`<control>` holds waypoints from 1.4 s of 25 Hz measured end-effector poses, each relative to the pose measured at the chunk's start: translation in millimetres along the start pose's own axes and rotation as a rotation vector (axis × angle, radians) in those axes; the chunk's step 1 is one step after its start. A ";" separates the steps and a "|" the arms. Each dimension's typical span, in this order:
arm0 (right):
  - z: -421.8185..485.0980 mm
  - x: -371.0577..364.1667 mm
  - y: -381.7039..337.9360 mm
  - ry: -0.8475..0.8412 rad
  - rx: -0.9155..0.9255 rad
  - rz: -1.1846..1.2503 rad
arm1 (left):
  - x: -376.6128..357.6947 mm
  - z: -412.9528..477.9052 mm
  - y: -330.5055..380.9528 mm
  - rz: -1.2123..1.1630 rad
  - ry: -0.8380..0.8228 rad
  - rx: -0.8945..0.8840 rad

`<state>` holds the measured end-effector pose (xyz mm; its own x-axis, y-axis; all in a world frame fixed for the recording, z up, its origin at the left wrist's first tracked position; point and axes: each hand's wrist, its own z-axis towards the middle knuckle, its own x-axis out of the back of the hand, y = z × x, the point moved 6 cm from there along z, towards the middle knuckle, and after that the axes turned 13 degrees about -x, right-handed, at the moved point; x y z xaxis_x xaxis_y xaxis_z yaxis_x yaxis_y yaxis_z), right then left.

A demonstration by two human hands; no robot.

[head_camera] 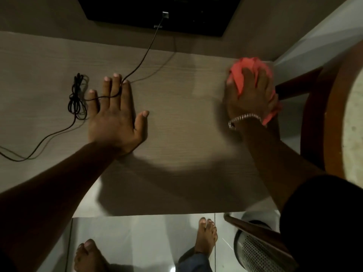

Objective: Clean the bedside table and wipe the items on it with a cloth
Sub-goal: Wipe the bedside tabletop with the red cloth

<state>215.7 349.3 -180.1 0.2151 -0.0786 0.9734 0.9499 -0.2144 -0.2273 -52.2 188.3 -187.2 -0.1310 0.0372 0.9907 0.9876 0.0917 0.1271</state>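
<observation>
The left hand [115, 114] lies flat on the table [176, 118], at about 9 o'clock from the middle of the top. Its fingers are spread apart and the palm is pressed down; it holds nothing. A thin black cable [145, 54] passes across these fingers and seems to go between two of them. To the left, at about 9 o'clock of the hand, the same cable makes a small tied bundle [77, 99] that rests on the wood, and one strand goes away to the left edge of the view. In the other direction, the cable goes up toward 12 o'clock, where it is plugged into a black device [161, 14] at the far side of the table.

The middle of the table is light wood and is crossed by the shadows of the arms.

The right hand [250, 93] is at about 3 o'clock, near the far right corner of the table. It presses down on a red cloth [249, 65], and the fingers are closed over it, so the cloth shows in front of the fingertips and below the wrist. A metal bracelet [244, 118] is around this wrist.

Just beside the table, on the right, stands a wooden chair [334, 107] with a pale seat. At 6 o'clock, two bare feet [206, 236] stand on a white tiled floor [141, 238].
</observation>
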 end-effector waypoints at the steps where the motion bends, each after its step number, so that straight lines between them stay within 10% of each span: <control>1: 9.3 -3.7 -10.9 0.002 -0.001 0.008 | 0.4 0.4 1.1 -0.004 0.012 -0.004; 10: -224.8 23.1 8.6 -0.267 0.865 -0.015 | 3.4 -1.4 1.5 -0.033 0.033 0.001; 17: -227.1 8.8 -29.7 -0.080 0.305 -0.057 | 7.6 -30.2 -32.1 -0.064 0.126 0.002; 28: -166.4 -53.9 -252.2 -0.062 0.546 0.007 | 15.7 -52.3 -158.0 -0.068 0.139 0.233; 35: -206.3 -83.9 -383.2 -0.242 1.040 0.028 | 19.7 -73.5 -215.6 -0.056 0.117 0.283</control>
<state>-213.2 237.2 -180.5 0.1704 0.1491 0.9740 0.6463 0.7293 -0.2247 -261.4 96.2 -191.5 -0.1579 -0.0893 0.9834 0.9137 0.3645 0.1798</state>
